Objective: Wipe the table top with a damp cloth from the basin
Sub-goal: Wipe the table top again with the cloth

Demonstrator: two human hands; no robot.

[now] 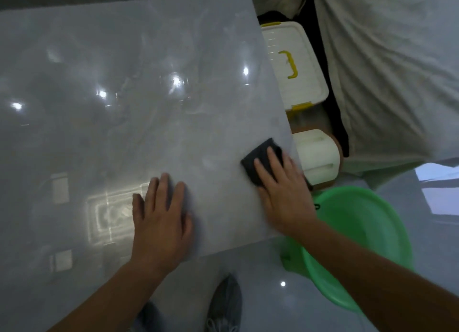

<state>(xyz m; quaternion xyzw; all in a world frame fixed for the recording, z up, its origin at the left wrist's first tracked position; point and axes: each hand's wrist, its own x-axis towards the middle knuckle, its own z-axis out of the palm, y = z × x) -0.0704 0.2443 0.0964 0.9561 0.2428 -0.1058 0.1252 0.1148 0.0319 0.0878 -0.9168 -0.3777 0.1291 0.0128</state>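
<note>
Cloth [260,161], dark and folded, lay flat on the grey table top [124,108] right at its right-hand edge, and the right hand [283,195] was down on it, fingers straight and spread, pressing rather than gripping. Left hand [161,217] rested palm-down on the bare table top near the front edge, fingers loosely splayed, holding nothing. Just off the table's corner, under the right forearm, sat the green basin [367,237] on the floor. Beyond it stood a white box [293,66] with a yellow handle.
</note>
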